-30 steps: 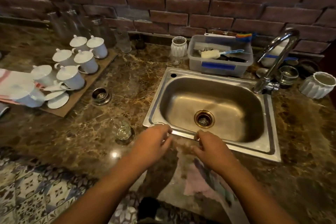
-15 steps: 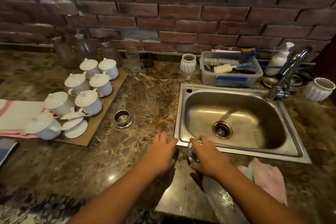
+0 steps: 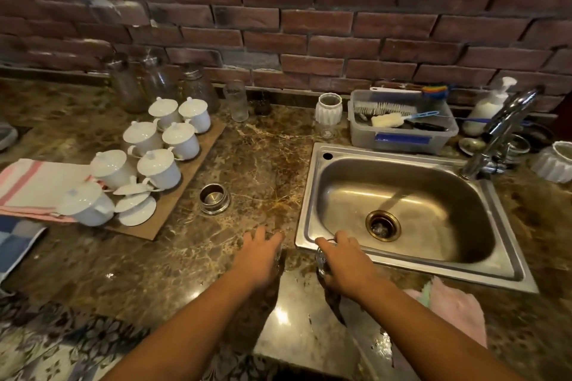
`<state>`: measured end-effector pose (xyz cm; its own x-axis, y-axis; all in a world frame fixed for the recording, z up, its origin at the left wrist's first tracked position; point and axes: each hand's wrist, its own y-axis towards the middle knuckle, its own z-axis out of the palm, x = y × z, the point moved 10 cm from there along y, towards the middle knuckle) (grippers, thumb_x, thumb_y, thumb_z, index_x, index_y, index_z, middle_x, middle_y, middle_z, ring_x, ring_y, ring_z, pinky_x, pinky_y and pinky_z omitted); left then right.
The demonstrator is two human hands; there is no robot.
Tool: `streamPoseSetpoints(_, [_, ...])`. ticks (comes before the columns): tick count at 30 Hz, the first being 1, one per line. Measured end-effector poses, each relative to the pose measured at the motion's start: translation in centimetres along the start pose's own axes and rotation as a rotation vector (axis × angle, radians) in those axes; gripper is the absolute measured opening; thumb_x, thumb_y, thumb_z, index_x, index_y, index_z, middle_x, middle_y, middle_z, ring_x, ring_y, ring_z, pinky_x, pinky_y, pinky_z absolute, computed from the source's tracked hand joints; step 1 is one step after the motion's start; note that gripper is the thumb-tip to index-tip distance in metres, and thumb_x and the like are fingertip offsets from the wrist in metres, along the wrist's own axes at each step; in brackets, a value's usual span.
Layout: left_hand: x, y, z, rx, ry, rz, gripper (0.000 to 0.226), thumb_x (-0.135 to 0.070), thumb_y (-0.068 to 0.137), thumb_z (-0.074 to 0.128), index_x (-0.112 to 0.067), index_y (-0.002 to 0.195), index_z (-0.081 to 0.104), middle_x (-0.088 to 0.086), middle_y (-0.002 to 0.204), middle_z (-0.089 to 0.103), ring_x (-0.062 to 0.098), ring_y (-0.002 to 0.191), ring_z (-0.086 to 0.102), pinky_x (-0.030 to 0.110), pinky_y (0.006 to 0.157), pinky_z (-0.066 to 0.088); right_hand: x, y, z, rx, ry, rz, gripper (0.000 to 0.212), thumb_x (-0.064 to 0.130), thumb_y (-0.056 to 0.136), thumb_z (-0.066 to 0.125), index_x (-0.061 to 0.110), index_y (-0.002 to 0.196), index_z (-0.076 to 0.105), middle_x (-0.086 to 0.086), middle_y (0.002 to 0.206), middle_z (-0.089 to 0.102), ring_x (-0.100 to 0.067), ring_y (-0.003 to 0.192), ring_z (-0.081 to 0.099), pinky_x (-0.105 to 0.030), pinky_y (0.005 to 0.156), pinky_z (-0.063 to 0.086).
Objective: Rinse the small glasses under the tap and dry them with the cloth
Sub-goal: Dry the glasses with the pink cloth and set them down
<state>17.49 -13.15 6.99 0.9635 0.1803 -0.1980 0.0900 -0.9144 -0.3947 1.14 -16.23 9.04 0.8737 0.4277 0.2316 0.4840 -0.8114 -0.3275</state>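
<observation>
Clear and seemingly upright, the small glass [image 3: 322,258] sits in our right hand [image 3: 346,260], fingers curled round it, at the near-left corner of the sink [image 3: 309,195]. The tap [image 3: 501,127] lies far-right across the basin. Our left hand [image 3: 258,254] hovers just beside, its grip impossible to tell, and both hands look as they did half a second ago.

The sink [image 3: 306,210] is sitting right on the counter [image 3: 263,158], the tap [image 3: 501,127] standing at its back right corner, a tub [image 3: 402,141] lying behind it. Cups [image 3: 161,165] are standing on a board [image 3: 168,210] at left. A cloth [image 3: 458,312] is lying before the sink, right of the glass [image 3: 322,258].
</observation>
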Motion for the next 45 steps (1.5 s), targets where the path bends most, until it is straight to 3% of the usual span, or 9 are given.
streamPoseSetpoints(6, [2.1, -2.7, -1.0, -0.047, -0.141, -0.082, 0.067, -0.032, 0.087, 0.073, -0.032, 0.146, 0.041, 0.009, 0.147, 0.037, 0.037, 0.134, 0.040, 0.048, 0.109, 0.044, 2.3, 0.6, 0.5, 0.039, -0.021, -0.070, 0.075, 0.034, 0.081, 0.076, 0.028, 0.144, 0.036, -0.012, 0.140, 0.040, -0.032, 0.131, 0.038, -0.038, 0.097, 0.048])
streamPoseSetpoints(11, [7.3, -7.8, -2.0, -0.095, -0.193, -0.175, 0.065, -0.035, 0.085, 0.076, -0.029, 0.142, 0.046, 0.009, 0.141, 0.041, 0.036, 0.128, 0.046, 0.042, 0.105, 0.046, 8.7, 0.9, 0.9, 0.062, -0.030, -0.200, 0.075, 0.043, 0.076, 0.075, 0.029, 0.139, 0.038, -0.010, 0.139, 0.038, -0.032, 0.127, 0.042, -0.039, 0.099, 0.049])
streamPoseSetpoints(16, [15.6, -13.7, -2.8, -0.136, -0.228, -0.310, 0.072, -0.036, 0.081, 0.080, -0.031, 0.142, 0.044, 0.009, 0.138, 0.043, 0.035, 0.125, 0.047, 0.043, 0.100, 0.048, 18.1, 1.7, 1.5, 0.092, -0.045, -0.342, 0.082, 0.048, 0.075, 0.075, 0.035, 0.145, 0.034, -0.007, 0.137, 0.037, -0.031, 0.128, 0.042, -0.038, 0.100, 0.047])
streamPoseSetpoints(22, [28.1, -19.8, -2.9, -0.218, -0.243, -0.408, 0.078, -0.047, 0.080, 0.078, -0.029, 0.145, 0.038, 0.009, 0.136, 0.043, 0.036, 0.123, 0.047, 0.044, 0.094, 0.048, 30.0, 2.7, 3.3, 0.054, -0.091, -0.418, 0.072, 0.048, 0.079, 0.067, 0.032, 0.143, 0.039, -0.009, 0.128, 0.042, -0.030, 0.119, 0.047, -0.036, 0.095, 0.049])
streamPoseSetpoints(33, [44.9, -23.7, -4.9, -0.211, -0.197, -0.250, 0.072, -0.039, 0.083, 0.076, -0.031, 0.146, 0.043, 0.009, 0.140, 0.038, 0.038, 0.125, 0.047, 0.046, 0.097, 0.051, 46.5, 4.6, 7.7, 0.049, -0.040, -0.279, 0.080, 0.052, 0.074, 0.069, 0.032, 0.145, 0.037, -0.008, 0.128, 0.043, -0.027, 0.115, 0.049, -0.034, 0.090, 0.050])
streamPoseSetpoints(45, [49.1, -17.1, -7.0, -0.184, -0.136, -0.039, 0.078, -0.044, 0.083, 0.078, -0.033, 0.148, 0.037, 0.009, 0.148, 0.038, 0.034, 0.135, 0.043, 0.043, 0.110, 0.045, 48.7, 8.4, 8.4, -0.018, 0.013, -0.108, 0.076, 0.042, 0.075, 0.073, 0.037, 0.141, 0.037, -0.005, 0.128, 0.043, -0.025, 0.117, 0.046, -0.033, 0.088, 0.051])
